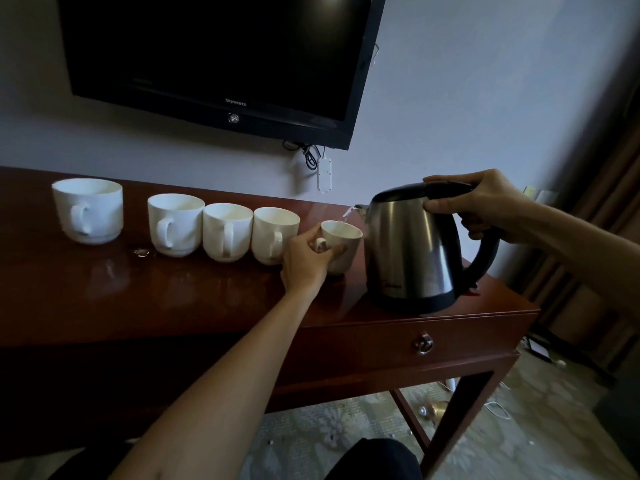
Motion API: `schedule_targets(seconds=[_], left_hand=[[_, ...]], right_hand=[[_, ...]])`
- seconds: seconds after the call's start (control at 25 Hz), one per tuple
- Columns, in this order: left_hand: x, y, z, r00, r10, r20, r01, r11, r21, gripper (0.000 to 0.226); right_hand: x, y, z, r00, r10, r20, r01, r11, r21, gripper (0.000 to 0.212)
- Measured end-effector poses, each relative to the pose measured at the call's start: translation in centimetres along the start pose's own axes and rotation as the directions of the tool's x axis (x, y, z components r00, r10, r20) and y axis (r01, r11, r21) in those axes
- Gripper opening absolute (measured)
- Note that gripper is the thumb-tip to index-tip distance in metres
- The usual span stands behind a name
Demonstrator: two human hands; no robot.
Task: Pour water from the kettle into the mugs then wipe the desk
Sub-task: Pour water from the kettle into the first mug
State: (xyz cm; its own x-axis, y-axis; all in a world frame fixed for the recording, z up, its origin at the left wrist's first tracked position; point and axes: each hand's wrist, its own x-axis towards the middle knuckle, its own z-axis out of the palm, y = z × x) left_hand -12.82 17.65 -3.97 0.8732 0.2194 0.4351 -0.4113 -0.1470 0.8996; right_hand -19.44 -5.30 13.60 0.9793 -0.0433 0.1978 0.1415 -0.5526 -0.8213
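Several white mugs stand in a row on the dark red wooden desk (173,306). My left hand (306,259) grips the rightmost mug (343,237) by its handle side. My right hand (491,206) holds the black handle of the steel kettle (412,251), which is tilted slightly to the left. A thin stream of water (347,213) runs from the spout into that mug. The other mugs (227,232) stand untouched to the left, one mug (88,209) set apart at the far left.
A small puddle (141,252) lies on the desk in front of the mugs. A black TV (214,57) hangs on the wall above, with a white power strip (324,174) below it. The desk's right edge and a drawer knob (424,344) are near the kettle.
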Motion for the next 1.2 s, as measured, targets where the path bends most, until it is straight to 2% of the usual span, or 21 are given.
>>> schedule_targets(seconds=[0.96,1.2], left_hand=[[0.20,-0.27,0.15,0.999,-0.038,0.001,0.038,0.999,0.001,0.055],[0.25,-0.46,0.21,1.000,-0.029,0.000,0.029,0.999,0.015,0.061]], right_hand=[[-0.47,-0.18,0.00,1.000,-0.007,0.021,0.007,1.000,-0.012,0.053],[-0.51,-0.19,-0.06,1.000,-0.006,0.023,0.006,1.000,-0.021,0.053]])
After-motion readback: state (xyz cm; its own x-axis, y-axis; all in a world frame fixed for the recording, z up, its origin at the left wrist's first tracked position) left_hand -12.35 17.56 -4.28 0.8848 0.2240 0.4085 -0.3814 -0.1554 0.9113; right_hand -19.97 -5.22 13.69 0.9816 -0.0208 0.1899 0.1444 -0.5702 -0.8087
